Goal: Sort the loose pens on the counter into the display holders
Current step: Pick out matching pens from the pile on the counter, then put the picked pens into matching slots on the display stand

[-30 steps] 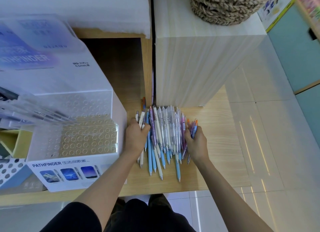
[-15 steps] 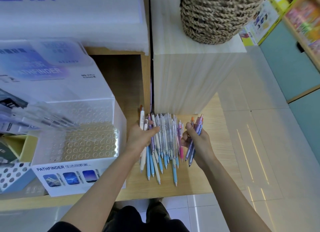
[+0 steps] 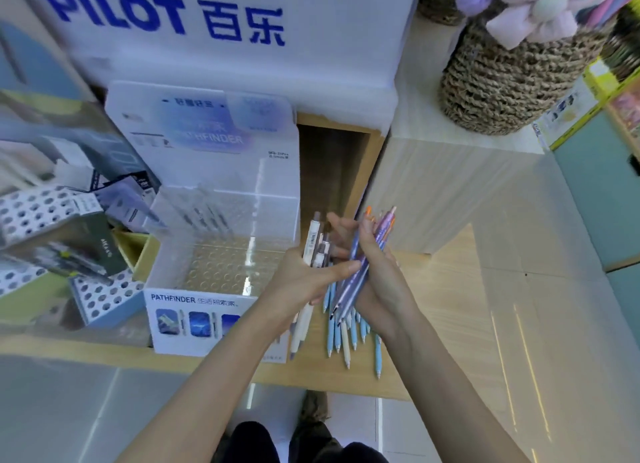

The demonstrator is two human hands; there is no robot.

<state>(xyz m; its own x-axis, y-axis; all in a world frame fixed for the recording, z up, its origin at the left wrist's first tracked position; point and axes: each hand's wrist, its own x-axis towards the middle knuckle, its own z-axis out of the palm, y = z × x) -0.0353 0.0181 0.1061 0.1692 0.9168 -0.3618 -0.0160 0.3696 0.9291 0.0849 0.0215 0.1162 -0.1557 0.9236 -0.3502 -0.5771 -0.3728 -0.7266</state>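
Nearest the camera, both forearms reach in over the edge of the worktop [image 3: 446, 289], and the 2 hands meet just above it. The left hand [image 3: 301, 282] has its fingers curled round a few cream pens [image 3: 312, 241], thumb laid across towards the other hand; the right hand [image 3: 381, 289] grips a bundle of purple pens [image 3: 356, 272] with orange and pink tops, tips pointing down. Beneath the hands, the loose pens [image 3: 346, 334], mostly pale blue, lie side by side on the wood. These look light, stiff and smooth-barrelled, so a bundle is likely to slip or fan out if the grip slackens; holding round the middle of the barrels should keep them parallel, while a single pen is best pinched near its clicker end so the tip can be steered into a hole. Just left of the hands stands the PATHFINDER holder [image 3: 180, 300], a clear-walled box whose perforated floor shows many round holes, most of them apparently vacant. Further left sit blurred perforated trays [image 3: 104, 296]. Beyond, a woven basket [image 3: 502, 81] stands on a raised pale block, and a white PILOT box [image 3: 221, 22] closes the back.
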